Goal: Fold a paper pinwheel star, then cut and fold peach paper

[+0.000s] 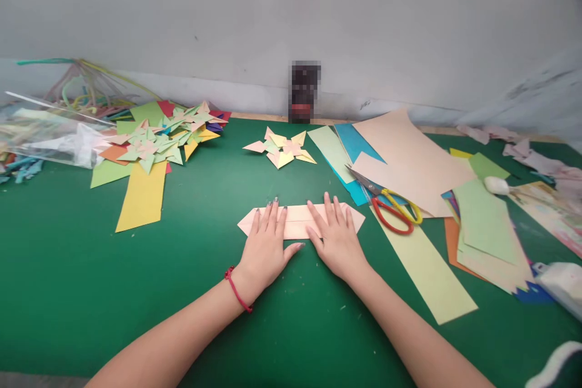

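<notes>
A folded pink paper strip (297,222) with pointed ends lies flat on the green table (195,291). My left hand (268,239) rests on its left part, fingers stretched out and the thumb off to the right. Over the right part lies my right hand (337,236), fingers spread and pressing on the paper. A crease runs lengthwise along the strip between the hands. Beyond it stands a folded paper star (284,147) in pink, green and yellow. Red and yellow-handled scissors (393,209) lie right of my right hand, on sheets of paper.
Folded stars (157,142) are heaped at the left on coloured sheets, beside a clear plastic bag (86,145). Large pink sheets (409,160), a pale green strip (427,267) and stacked papers (488,224) cover the right. A white tape dispenser (561,282) sits at the right edge.
</notes>
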`<action>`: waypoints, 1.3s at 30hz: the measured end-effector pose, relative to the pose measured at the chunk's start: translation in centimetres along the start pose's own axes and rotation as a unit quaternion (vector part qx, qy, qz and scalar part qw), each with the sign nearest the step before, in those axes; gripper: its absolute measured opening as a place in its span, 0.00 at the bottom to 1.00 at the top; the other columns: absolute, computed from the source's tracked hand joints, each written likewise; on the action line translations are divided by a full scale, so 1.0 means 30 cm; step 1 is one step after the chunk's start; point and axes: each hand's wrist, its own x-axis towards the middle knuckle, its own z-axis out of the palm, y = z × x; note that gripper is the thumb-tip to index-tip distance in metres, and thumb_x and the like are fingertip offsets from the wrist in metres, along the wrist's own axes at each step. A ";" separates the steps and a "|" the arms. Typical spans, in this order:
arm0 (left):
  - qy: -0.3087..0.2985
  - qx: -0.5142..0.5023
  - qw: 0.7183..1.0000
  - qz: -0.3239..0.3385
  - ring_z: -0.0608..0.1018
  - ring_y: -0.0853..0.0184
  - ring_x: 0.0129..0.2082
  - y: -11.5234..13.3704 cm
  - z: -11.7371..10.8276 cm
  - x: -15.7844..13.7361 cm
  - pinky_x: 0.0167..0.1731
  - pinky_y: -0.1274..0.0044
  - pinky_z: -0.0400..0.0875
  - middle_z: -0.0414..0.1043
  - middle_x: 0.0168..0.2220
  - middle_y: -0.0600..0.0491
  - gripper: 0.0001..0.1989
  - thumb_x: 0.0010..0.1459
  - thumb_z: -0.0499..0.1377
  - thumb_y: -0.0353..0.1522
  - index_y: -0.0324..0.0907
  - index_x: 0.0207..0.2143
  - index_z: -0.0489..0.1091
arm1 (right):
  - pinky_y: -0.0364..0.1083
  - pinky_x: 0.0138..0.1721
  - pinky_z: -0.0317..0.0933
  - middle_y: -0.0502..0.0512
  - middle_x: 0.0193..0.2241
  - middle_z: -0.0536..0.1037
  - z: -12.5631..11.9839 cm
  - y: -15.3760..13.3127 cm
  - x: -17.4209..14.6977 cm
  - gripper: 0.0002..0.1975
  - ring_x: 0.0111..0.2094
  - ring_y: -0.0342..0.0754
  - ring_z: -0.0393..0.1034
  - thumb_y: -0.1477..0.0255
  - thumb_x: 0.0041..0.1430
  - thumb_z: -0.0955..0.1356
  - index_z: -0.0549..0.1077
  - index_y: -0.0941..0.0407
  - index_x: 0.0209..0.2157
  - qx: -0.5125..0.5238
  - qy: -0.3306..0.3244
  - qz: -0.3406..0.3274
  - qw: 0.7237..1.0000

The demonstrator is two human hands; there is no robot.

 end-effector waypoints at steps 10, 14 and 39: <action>0.058 0.040 0.997 -0.039 0.69 0.53 0.49 0.058 -0.039 0.068 0.50 0.60 0.58 0.67 0.47 0.36 0.17 0.63 0.45 0.36 0.33 0.43 0.67 | 0.62 0.58 0.38 0.58 0.64 0.44 -0.012 -0.004 0.008 0.26 0.63 0.58 0.38 0.58 0.63 0.54 0.50 0.47 0.61 -0.003 -0.040 0.016 0.999; 0.110 0.030 0.993 -0.024 0.70 0.59 0.43 0.003 -0.041 0.084 0.52 0.63 0.56 0.67 0.41 0.44 0.14 0.62 0.47 0.36 0.38 0.42 0.66 | 0.62 0.58 0.38 0.58 0.64 0.45 -0.013 -0.001 0.010 0.26 0.63 0.58 0.38 0.57 0.63 0.54 0.50 0.47 0.61 0.004 -0.048 0.017 0.999; 0.023 -0.483 0.859 -0.168 0.61 0.73 0.21 -0.102 -0.069 0.096 0.21 0.81 0.53 0.60 0.20 0.59 0.16 0.57 0.50 0.44 0.40 0.27 0.65 | 0.50 0.37 0.67 0.64 0.45 0.74 -0.124 0.108 0.026 0.29 0.41 0.52 0.72 0.55 0.59 0.59 0.60 0.59 0.55 0.558 -0.050 0.174 0.810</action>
